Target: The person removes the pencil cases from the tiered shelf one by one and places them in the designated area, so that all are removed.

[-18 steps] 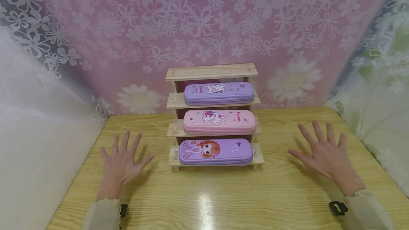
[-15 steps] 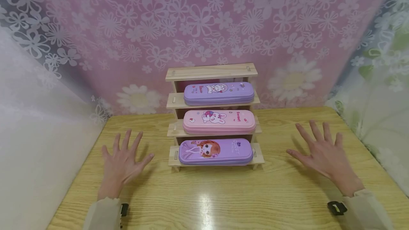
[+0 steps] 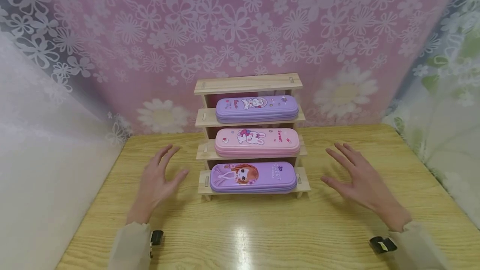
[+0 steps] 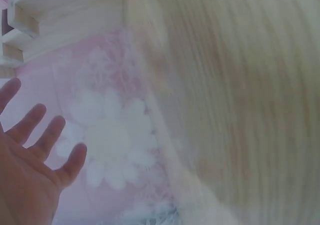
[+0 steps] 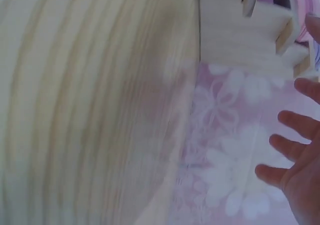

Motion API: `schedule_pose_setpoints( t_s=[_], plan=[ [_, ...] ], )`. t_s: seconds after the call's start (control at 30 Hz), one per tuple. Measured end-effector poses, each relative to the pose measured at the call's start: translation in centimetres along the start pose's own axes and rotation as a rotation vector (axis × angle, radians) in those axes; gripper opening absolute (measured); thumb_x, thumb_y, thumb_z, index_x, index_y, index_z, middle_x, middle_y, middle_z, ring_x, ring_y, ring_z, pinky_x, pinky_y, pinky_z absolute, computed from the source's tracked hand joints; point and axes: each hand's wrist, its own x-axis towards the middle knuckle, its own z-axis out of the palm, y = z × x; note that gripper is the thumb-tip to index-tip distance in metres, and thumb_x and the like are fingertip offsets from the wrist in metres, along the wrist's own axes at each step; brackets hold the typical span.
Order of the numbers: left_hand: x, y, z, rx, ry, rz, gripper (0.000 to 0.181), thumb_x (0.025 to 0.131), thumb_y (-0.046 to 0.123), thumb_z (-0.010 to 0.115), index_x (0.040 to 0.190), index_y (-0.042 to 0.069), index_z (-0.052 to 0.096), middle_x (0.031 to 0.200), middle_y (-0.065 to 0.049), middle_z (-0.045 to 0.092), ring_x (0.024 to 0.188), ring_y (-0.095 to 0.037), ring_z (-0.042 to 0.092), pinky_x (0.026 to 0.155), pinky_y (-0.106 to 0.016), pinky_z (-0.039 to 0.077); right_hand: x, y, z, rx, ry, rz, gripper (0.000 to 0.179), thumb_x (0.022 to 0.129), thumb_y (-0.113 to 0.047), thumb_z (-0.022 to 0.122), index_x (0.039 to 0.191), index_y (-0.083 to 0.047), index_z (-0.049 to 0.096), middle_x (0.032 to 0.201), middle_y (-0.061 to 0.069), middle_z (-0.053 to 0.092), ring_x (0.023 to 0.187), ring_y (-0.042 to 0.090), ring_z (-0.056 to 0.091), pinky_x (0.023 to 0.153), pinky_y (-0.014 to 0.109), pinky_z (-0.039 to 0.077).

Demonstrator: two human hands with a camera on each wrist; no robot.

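Observation:
A small stepped wooden rack (image 3: 248,83) stands mid-table in the head view. On its lower three shelves lie zipped pencil cases: a lilac one with a rabbit (image 3: 256,108) on the upper of these, a pink "Sweet" one (image 3: 257,142) in the middle, a purple one with a red-haired girl (image 3: 253,177) at the bottom. My left hand (image 3: 154,184) hovers to the left of the rack, fingers spread and slightly bent, holding nothing. To the right, my right hand (image 3: 361,182) mirrors it, its thumb and fingertips pointing toward the rack. Both palms face inward.
The wood-grain table (image 3: 210,232) extends around the rack to its front. Behind it hangs a pink flowered curtain (image 3: 240,24), with pale sheets (image 3: 48,136) along the sides. A black band (image 3: 382,245) shows at each sleeve cuff.
Both hands have moved inward toward the rack, and their fingers have gone from widely splayed to more bent, palms turned toward each other. The rack and pencil cases stay put.

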Motion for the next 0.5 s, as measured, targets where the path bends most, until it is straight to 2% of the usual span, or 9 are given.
schedule_pose_setpoints(
  t_s=[0.1, 0.2, 0.33, 0.5],
  plan=[
    [0.4, 0.6, 0.5, -0.128, 0.011, -0.008, 0.064, 0.092, 0.035, 0.073, 0.151, 0.027, 0.049, 0.153, -0.012, 0.049, 0.134, -0.041, 0.050, 0.103, -0.067, 0.040, 0.3, -0.9, 0.5, 0.091, 0.049, -0.044, 0.084, 0.073, -0.021, 0.091, 0.149, -0.021, 0.055, 0.152, 0.014, 0.053, 0.145, 0.034, 0.044, 0.120, 0.035, 0.035],
    [0.9, 1.2, 1.0, -0.240, 0.007, -0.020, 0.062, 0.093, 0.032, 0.073, 0.151, 0.030, 0.049, 0.149, -0.009, 0.052, 0.132, -0.035, 0.053, 0.102, -0.063, 0.043, 0.6, -1.9, 0.9, 0.183, 0.077, -0.083, 0.083, 0.069, -0.012, 0.092, 0.145, -0.017, 0.059, 0.146, 0.011, 0.059, 0.140, 0.018, 0.049, 0.113, 0.009, 0.027],
    [1.8, 1.9, 1.7, -0.340, 0.010, -0.013, 0.059, 0.095, 0.026, 0.072, 0.149, 0.026, 0.052, 0.145, -0.010, 0.057, 0.128, -0.034, 0.056, 0.099, -0.059, 0.046, 1.0, -3.1, 1.3, 0.307, 0.123, -0.170, 0.078, 0.065, -0.004, 0.091, 0.138, -0.008, 0.064, 0.136, 0.011, 0.065, 0.133, 0.003, 0.053, 0.109, 0.008, 0.034],
    [2.7, 2.9, 2.5, -0.415, 0.000, -0.032, 0.053, 0.096, 0.026, 0.070, 0.147, 0.020, 0.055, 0.143, -0.013, 0.059, 0.126, -0.037, 0.059, 0.098, -0.060, 0.049, 1.4, -4.3, 2.0, 0.388, 0.142, -0.245, 0.074, 0.064, -0.005, 0.092, 0.133, -0.007, 0.067, 0.125, 0.009, 0.070, 0.125, 0.002, 0.058, 0.105, 0.010, 0.040]
  ],
)
